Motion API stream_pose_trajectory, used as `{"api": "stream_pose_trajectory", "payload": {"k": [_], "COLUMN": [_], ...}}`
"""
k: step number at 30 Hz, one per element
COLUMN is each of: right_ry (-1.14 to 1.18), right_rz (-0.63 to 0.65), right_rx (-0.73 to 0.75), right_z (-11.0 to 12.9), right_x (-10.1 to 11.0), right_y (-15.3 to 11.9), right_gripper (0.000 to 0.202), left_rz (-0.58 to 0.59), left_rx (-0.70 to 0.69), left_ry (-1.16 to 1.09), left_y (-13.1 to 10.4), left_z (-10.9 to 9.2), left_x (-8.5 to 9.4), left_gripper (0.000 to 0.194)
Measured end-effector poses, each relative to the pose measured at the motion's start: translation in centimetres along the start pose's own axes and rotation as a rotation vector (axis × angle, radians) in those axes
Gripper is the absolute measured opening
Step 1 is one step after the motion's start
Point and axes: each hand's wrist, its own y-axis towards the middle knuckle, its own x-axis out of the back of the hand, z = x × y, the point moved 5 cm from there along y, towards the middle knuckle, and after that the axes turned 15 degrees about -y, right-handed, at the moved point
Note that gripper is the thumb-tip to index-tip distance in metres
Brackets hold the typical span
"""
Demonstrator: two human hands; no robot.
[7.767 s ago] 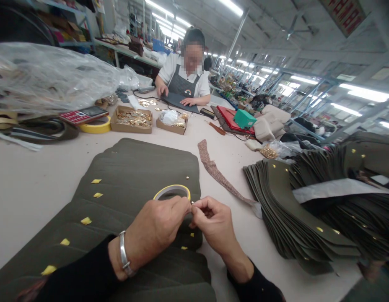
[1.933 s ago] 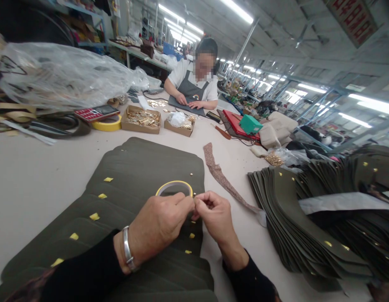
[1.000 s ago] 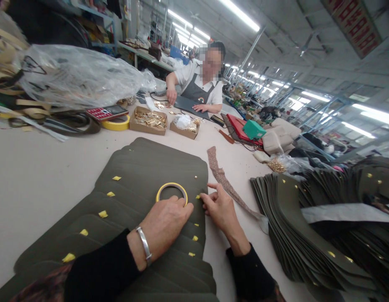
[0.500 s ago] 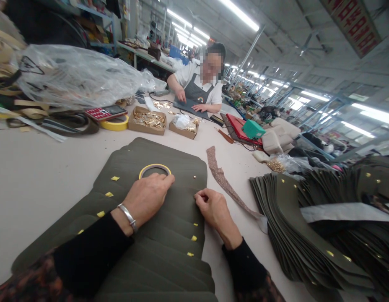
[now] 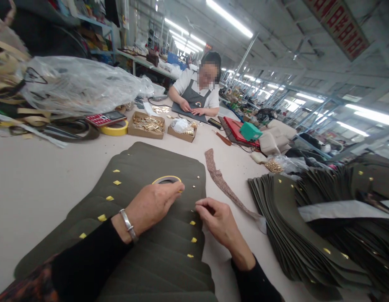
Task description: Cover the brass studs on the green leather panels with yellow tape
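Note:
A fanned stack of olive-green sheets (image 5: 156,157) lies before me, with small yellow tape squares (image 5: 117,182) along both sides and small shiny metal dots (image 5: 193,186) near its right edge. My left hand (image 5: 153,203) is over the stack, its fingers closed on a roll of yellow tape (image 5: 167,178) whose far rim shows beyond the knuckles. At the stack's right edge, my right hand (image 5: 218,220) has thumb and forefinger close together in a pinch. Whatever is between those fingertips is too small to make out.
A brown speckled strip (image 5: 224,184) lies right of the stack. Further right are bundled olive pieces (image 5: 285,226). Boxes of gold metal parts (image 5: 147,125), another yellow tape roll (image 5: 114,128) and a calculator (image 5: 105,118) stand beyond. A co-worker (image 5: 194,94) sits across the table.
My left hand and the tape roll have shifted right. My right hand is slightly lower. One more yellow square shows at upper left and another metal dot at right. The co-worker's hands have come together.

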Motion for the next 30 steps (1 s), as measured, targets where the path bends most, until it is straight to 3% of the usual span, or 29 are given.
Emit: {"api": "stream_pose_trajectory", "payload": {"k": [2, 6, 14, 19, 24, 27, 30], "right_ry": [0.085, 0.061, -0.132, -0.261, -0.295, -0.224, -0.132], "right_rz": [-0.149, -0.24, -0.347, -0.42, -0.443, -0.429, -0.403], "right_rx": [0.069, 0.291, 0.456, 0.458, 0.431, 0.295, 0.061], "right_z": [0.9, 3.0, 3.7, 3.5, 4.2, 3.9, 1.8], "right_x": [0.8, 1.2, 0.5, 0.1, 0.1, 0.3, 0.6], "right_y": [0.1, -0.1, -0.7, -0.9, -1.1, -0.6, 0.3], "right_gripper": [0.017, 0.019, 0.016, 0.016, 0.018, 0.017, 0.013], "left_rz": [0.011, 0.045, 0.049, 0.085, 0.036, -0.041, -0.096], "left_rx": [-0.082, -0.117, -0.109, -0.048, -0.037, -0.092, -0.171], "left_ry": [-0.094, -0.144, -0.12, -0.079, -0.068, -0.038, -0.041], "left_y": [-0.2, -0.5, -0.7, -0.6, -0.5, -0.8, -1.2], "left_z": [-0.9, -2.1, -2.8, -3.0, -3.0, -3.7, -4.9], "left_x": [-0.3, -0.9, -1.5, -1.4, -1.2, -1.1, -0.8], "left_gripper": [0.033, 0.048, 0.035, 0.014, 0.014, 0.016, 0.02]}}
